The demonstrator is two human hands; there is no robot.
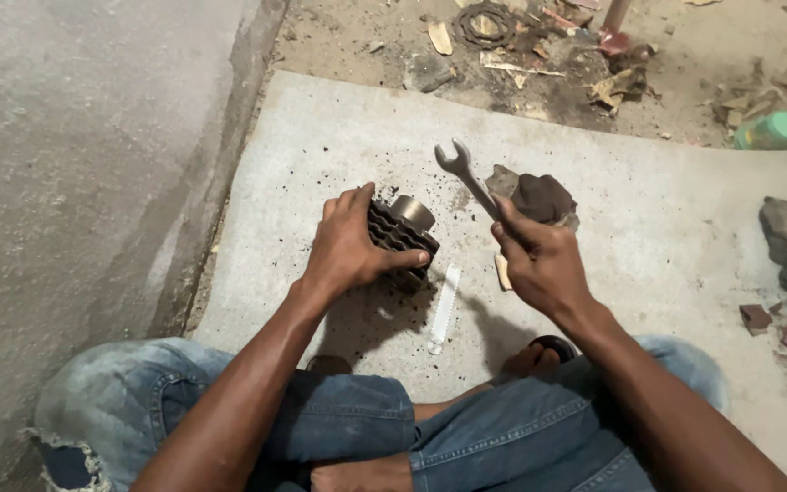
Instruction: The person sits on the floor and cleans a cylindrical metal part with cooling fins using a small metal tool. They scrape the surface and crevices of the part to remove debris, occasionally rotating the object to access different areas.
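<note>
Two hands: both grasping.
Left hand [350, 244]: clasped over finned engine cylinder [402, 235], mid-slab on concrete floor [649, 228].
Right hand [539, 264]: clenched on open-end wrench [466, 176], raised, head pointing far-left.
Near cylinder: white strip [443, 310].
Far right: green lid [773, 131].

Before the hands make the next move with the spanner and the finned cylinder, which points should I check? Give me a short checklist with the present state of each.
1. Left hand grips the finned engine cylinder firmly: ok, fingers wrap it from above.
2. Right hand holds the open-ended spanner securely: ok, shaft clasped, jaw end up.
3. Spanner is apart from the cylinder: ok, a gap shows between them.
4. Cylinder rests flat on the grey sheet: cannot tell, the hand hides its base.
5. White strip lies away from both hands: ok, it lies between them on the sheet.
6. Dark rag does not obstruct the spanner: cannot tell, it lies just behind it.
</note>
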